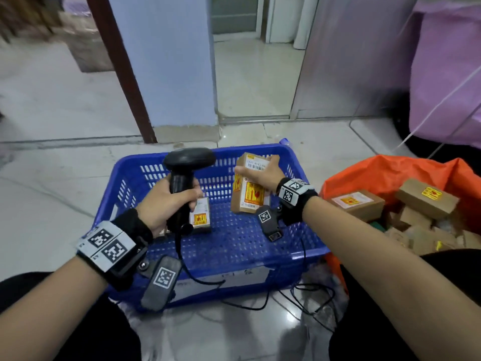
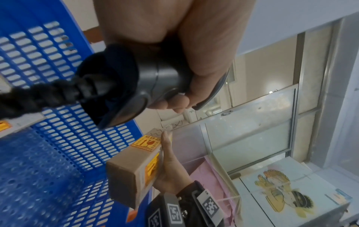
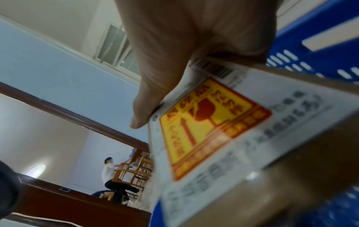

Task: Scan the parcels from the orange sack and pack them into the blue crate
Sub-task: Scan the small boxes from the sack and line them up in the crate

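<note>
My left hand (image 1: 166,201) grips the handle of a black barcode scanner (image 1: 188,158) over the left part of the blue crate (image 1: 307,241). My right hand (image 1: 263,173) holds a brown parcel (image 1: 248,201) with a white label and a yellow fragile sticker, above the crate's right part. The left wrist view shows that parcel (image 2: 134,173) in the right hand (image 2: 170,172) below the scanner's base (image 2: 124,86). Its sticker (image 3: 209,126) fills the right wrist view. Another parcel (image 1: 200,217) lies on the crate floor behind the scanner. The orange sack (image 1: 385,173) lies open at the right.
Several brown parcels (image 1: 426,196) fill the sack. The scanner's black cable (image 1: 250,306) trails over the crate's near wall onto the tiled floor. A blue pillar (image 1: 166,61) stands behind the crate, a pink sack (image 1: 447,74) at the far right. A seated person (image 3: 110,176) is far off.
</note>
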